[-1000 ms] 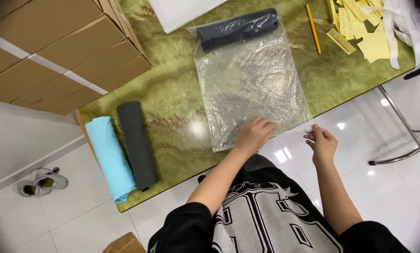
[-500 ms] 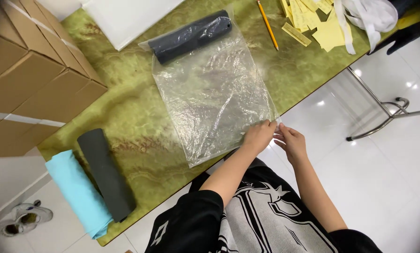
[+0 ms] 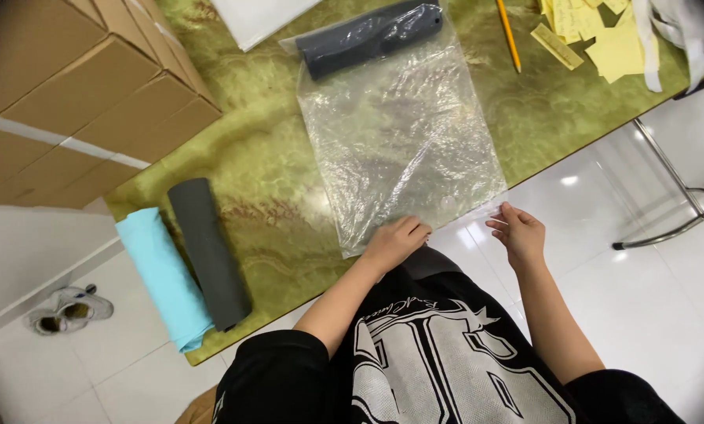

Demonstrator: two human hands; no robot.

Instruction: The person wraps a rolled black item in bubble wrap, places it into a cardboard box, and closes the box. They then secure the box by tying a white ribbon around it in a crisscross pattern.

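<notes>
A person seated at a green marbled tabletop (image 3: 273, 180) works the near edge of a large clear plastic bag (image 3: 403, 141), which lies flat and reaches away from both hands toward the far side of the table. The left hand (image 3: 395, 242) presses down on the bag's near left corner, fingers curled and close together, knuckles up; whether it pinches the film or only pins it cannot be told from this view. The right hand (image 3: 518, 232) holds the near right corner just past the table's edge, thumb and fingers narrowed to a tight pinch on the thin film. At the bag's far end, well beyond both hands, a dark grey rolled cloth (image 3: 372, 35) sits inside the plastic. Handling the mouth of the bag well probably calls for keeping the film taut between the two hands and level with the table edge, so the two layers meet without creases. To the left of the left hand, apart from the bag, lie a second dark grey roll (image 3: 208, 251) and a light blue roll (image 3: 164, 276), side by side and touching.
</notes>
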